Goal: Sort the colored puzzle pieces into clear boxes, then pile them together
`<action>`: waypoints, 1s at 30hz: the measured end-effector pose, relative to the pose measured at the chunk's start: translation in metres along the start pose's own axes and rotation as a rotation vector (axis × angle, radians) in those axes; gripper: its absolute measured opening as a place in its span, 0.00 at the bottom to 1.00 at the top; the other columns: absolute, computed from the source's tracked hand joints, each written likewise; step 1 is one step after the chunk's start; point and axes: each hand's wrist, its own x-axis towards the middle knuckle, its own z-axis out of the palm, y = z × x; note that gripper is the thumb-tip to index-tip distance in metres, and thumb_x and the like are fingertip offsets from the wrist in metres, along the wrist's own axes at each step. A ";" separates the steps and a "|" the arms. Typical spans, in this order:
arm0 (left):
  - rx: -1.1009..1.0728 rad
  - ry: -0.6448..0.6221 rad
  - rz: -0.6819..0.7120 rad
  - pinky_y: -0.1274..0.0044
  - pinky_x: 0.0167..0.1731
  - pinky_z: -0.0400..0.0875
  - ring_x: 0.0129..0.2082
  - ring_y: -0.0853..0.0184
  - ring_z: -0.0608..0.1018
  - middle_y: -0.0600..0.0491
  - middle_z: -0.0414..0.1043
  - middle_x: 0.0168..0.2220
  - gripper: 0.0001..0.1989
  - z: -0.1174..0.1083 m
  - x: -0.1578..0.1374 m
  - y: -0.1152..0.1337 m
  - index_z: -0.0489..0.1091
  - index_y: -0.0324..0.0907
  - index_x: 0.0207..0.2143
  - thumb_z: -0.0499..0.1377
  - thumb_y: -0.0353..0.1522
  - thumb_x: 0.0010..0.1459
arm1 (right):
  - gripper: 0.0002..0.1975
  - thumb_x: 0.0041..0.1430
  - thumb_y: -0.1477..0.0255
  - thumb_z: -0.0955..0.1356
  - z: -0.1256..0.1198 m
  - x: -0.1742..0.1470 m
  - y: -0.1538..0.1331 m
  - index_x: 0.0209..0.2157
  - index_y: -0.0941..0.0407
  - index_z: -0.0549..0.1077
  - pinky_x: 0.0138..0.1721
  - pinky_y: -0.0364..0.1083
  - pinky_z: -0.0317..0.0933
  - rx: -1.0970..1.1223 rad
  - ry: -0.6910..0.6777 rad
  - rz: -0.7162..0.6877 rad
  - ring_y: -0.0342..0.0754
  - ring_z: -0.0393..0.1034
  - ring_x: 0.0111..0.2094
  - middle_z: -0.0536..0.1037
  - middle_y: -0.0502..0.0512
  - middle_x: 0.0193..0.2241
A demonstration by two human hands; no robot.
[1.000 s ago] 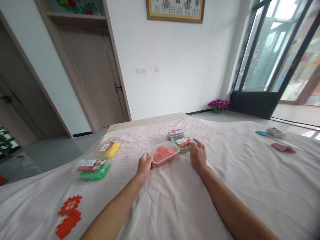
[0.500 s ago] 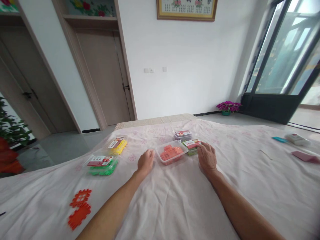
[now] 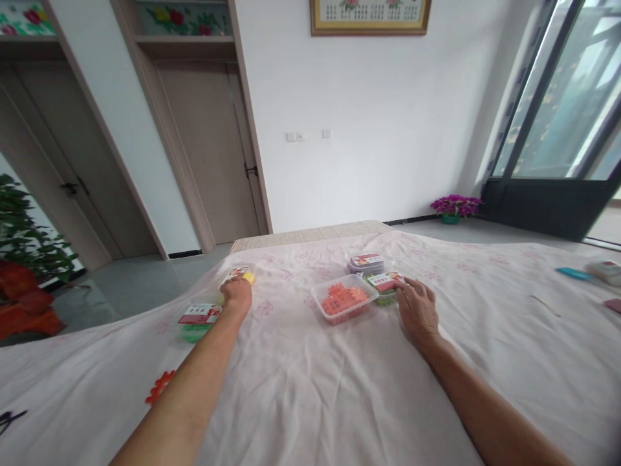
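My left hand [image 3: 237, 296] reaches to the clear box of yellow pieces [image 3: 249, 276]. Its fingers are curled at the near side of the box, with the fingertips hidden. Just in front of it, partly behind my forearm, sits a box of green pieces [image 3: 196, 331] with a red-and-white label. My right hand [image 3: 420, 309] rests its fingertips against the right end of a labelled box of light-green pieces [image 3: 385, 282], fingers loosely apart. Between the hands stands a clear container [image 3: 334, 319] of orange-red interlocking pieces [image 3: 343, 299]. A purple-toned box [image 3: 366, 261] is behind it.
An orange-red toothed piece [image 3: 159, 386] lies at lower left, partly behind my left forearm. Dark thin item [image 3: 10, 421] at the left edge. A thin stick [image 3: 546, 305], a blue item [image 3: 573, 273] and a white packet [image 3: 604, 270] lie right on the pale cloth [image 3: 310, 388].
My left hand has moved left and away from the container of orange-red pieces to the box of yellow pieces. My right hand stays at the light-green box. The view has shifted slightly left.
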 end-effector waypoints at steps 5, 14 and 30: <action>0.061 -0.032 0.053 0.58 0.38 0.66 0.44 0.41 0.77 0.23 0.72 0.40 0.17 0.006 0.003 0.003 0.71 0.24 0.44 0.48 0.24 0.59 | 0.19 0.67 0.66 0.56 0.001 0.000 0.000 0.48 0.51 0.73 0.59 0.55 0.51 0.023 -0.002 0.016 0.55 0.55 0.58 0.68 0.57 0.54; 0.008 -0.034 0.234 0.59 0.41 0.70 0.43 0.46 0.79 0.26 0.73 0.42 0.18 0.000 -0.010 0.037 0.71 0.25 0.46 0.44 0.23 0.62 | 0.18 0.68 0.67 0.56 0.003 0.000 -0.001 0.47 0.52 0.75 0.60 0.56 0.52 0.049 0.029 0.011 0.55 0.55 0.58 0.70 0.57 0.53; -0.475 -0.113 0.899 0.73 0.62 0.59 0.61 0.66 0.66 0.52 0.64 0.62 0.25 0.014 -0.033 0.118 0.66 0.47 0.57 0.49 0.23 0.59 | 0.17 0.67 0.68 0.57 0.001 -0.001 -0.003 0.47 0.52 0.75 0.60 0.57 0.52 0.125 0.007 0.048 0.55 0.53 0.59 0.70 0.58 0.54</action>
